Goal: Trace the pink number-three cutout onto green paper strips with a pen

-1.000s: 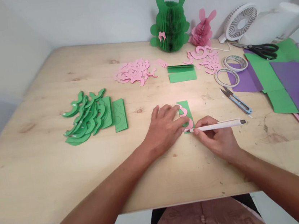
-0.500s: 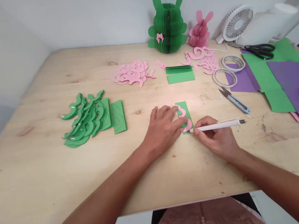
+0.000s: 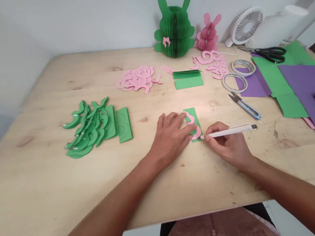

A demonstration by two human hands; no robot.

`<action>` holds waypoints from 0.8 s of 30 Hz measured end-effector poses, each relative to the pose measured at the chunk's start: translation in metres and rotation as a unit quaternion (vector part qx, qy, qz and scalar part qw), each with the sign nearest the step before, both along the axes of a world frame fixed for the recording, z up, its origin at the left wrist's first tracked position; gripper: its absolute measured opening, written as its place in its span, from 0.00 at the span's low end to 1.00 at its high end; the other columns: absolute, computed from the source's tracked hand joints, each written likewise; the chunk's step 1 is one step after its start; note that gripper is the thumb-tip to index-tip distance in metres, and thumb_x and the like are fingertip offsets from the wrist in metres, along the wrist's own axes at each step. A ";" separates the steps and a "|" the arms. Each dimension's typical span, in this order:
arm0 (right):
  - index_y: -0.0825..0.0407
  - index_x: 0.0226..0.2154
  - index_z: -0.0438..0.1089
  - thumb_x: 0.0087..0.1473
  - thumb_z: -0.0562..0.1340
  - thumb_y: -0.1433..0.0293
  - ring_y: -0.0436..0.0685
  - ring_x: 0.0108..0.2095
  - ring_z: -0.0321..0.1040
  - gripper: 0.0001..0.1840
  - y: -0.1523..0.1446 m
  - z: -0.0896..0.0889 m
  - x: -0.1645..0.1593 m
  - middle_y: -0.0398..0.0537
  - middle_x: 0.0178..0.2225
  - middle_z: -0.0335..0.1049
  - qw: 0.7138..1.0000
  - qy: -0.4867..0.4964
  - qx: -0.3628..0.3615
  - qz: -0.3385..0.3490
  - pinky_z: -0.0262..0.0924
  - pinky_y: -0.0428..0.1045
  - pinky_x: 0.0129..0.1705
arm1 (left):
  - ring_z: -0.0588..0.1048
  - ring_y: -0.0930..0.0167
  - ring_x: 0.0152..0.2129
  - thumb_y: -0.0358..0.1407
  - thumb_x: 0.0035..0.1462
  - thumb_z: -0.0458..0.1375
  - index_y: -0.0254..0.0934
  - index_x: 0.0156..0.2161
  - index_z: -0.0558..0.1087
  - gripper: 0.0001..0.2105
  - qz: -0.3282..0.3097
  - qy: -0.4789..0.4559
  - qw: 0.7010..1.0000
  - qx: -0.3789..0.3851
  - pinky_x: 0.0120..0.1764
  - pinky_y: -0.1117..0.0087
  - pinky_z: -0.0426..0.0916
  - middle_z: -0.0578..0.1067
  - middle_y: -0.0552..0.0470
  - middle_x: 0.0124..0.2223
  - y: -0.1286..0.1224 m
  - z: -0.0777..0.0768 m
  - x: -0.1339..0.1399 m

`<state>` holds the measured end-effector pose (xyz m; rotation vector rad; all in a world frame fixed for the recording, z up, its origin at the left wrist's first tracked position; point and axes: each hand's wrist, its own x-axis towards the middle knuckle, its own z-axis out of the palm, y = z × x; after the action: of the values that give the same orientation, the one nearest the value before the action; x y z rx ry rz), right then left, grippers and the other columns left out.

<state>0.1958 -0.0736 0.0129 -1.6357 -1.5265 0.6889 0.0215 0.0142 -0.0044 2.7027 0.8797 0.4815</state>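
Note:
My left hand (image 3: 172, 134) lies on the table with its fingers spread, fingertips pressing a curvy pink paper template (image 3: 196, 131) onto a small green paper strip (image 3: 197, 122). Part of the template is hidden under those fingers. In a pinch near its tip, my right hand (image 3: 227, 144) holds a white pen (image 3: 236, 130). The pen lies nearly level, its tip at the strip's lower right, beside the template's edge. Left of my hands sits a pile of cut green paper pieces (image 3: 90, 130), and next to it is a green strip (image 3: 124, 124) with drawn curves.
Pink cutouts (image 3: 138, 78) and folded green strips (image 3: 188, 82) lie farther back. To the right are tape rolls (image 3: 235, 82), blue thread snips (image 3: 246, 107), black scissors (image 3: 271, 53) and purple paper (image 3: 308, 84). A green paper rabbit (image 3: 176, 31), a pink one (image 3: 207, 37) and a fan (image 3: 246, 26) stand behind.
The camera view has shifted slightly. The pen tip stays by the template's lower edge with hardly any movement, and both hands keep their places on the strip and pen.

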 end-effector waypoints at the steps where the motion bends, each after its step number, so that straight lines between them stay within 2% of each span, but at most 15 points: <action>1: 0.51 0.27 0.65 0.52 0.60 0.72 0.48 0.22 0.59 0.04 0.000 0.000 0.000 0.41 0.22 0.64 1.000 0.000 0.000 -0.001 0.54 0.44 0.22 | 0.63 0.59 0.51 0.31 0.60 0.55 0.47 0.44 0.74 0.11 0.000 0.000 1.000 0.001 0.52 0.50 0.56 0.67 0.47 0.56 0.000 0.000 0.000; 24: 0.50 0.26 0.65 0.51 0.59 0.72 0.49 0.22 0.59 0.04 0.002 0.000 0.002 0.41 0.22 0.64 1.000 0.004 -0.004 -0.020 0.54 0.45 0.22 | 0.62 0.58 0.51 0.31 0.59 0.54 0.47 0.44 0.74 0.11 -0.002 0.001 1.000 0.000 0.53 0.48 0.54 0.67 0.47 0.56 -0.001 -0.001 0.000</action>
<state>0.1975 -0.0719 0.0132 -1.6624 -1.4831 0.6807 0.0213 0.0135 -0.0052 2.7051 0.8748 0.4769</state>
